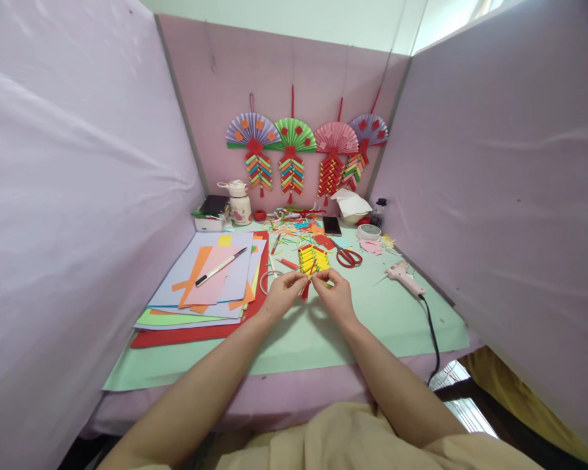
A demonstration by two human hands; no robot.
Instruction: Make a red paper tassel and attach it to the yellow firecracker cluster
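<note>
My left hand (288, 289) and my right hand (333, 290) meet near the middle of the table, fingertips pinched on a small red paper tassel (304, 291). Its red fringe hangs down between the two hands. A yellow strip shows at the fingertips. Just beyond my fingers lies a yellow paper firecracker string (313, 257) with red and green bits. Red-handled scissors (347, 257) rest to its right, and a red pen (287, 264) lies to its left. What exactly each fingertip presses is too small to tell.
Stacked coloured paper (206, 274) with a white pen (220, 267) covers the left side. A corded glue gun (406, 279) lies right. Behind are paper scraps (294, 225), a phone (332, 226), tape (368, 232) and a bottle (240, 203). Fan decorations (294, 136) hang on the back wall.
</note>
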